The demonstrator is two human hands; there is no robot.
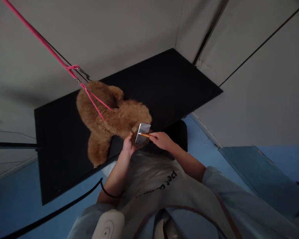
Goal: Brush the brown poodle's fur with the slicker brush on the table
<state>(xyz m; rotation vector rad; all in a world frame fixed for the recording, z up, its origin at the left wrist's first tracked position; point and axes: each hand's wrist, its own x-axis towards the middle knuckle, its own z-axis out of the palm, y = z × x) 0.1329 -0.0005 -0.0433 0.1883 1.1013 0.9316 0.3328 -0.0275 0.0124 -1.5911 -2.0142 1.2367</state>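
A curly brown dog (126, 114) stands on a black grooming table (169, 79), its rear end toward me. Around its body runs a thin pink grooming loop (92, 94) that rises to the upper left. In my right hand (160, 140) is a slicker brush (144, 130) with a wooden handle and a flat metal-backed head. The brush head lies against the fur of a hind leg close to my body. My left hand (129, 143) is closed around that same leg, just left of the brush; its fingertips are partly hidden by fur.
Pale walls (129, 30) border the table's far side. A black seat (180, 132) is tucked by the near right edge. Blue flooring (204, 142) shows below, with a teal board (261, 179) at right. Black straps (59, 212) cross the lower left, and my grey apron (159, 172) touches the table edge.
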